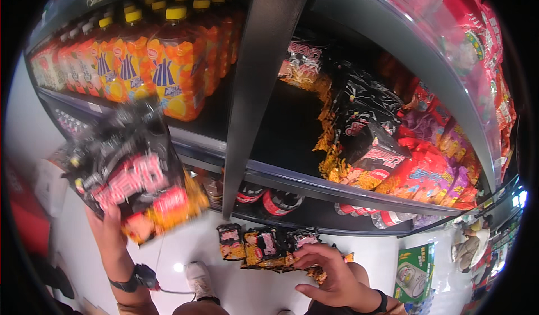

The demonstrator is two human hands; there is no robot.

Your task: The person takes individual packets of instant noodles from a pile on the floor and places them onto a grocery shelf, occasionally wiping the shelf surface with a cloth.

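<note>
My left hand (108,233) is closed on the lower edge of a black snack bag (135,172) with pink lettering and a yellow-orange bottom. It holds the bag up at the left, in front of the shelf; the bag's upper part is slightly blurred. The thumb lies across its front, and the other fingers are hidden behind. My right hand (337,278) is open, fingers apart and slightly bent, with nothing in it. Below it, several similar black snack bags (264,247) lie on the floor. More matching black bags (368,110) rest on the right shelf section.
A dark upright post (252,62) divides the shelves. Orange drink bottles (177,74) with yellow caps fill the left section. Red and purple snack bags (424,169) sit at the right. Dark bottles (281,200) lie lower down. Beyond stand a green box (414,273) and another person (474,245).
</note>
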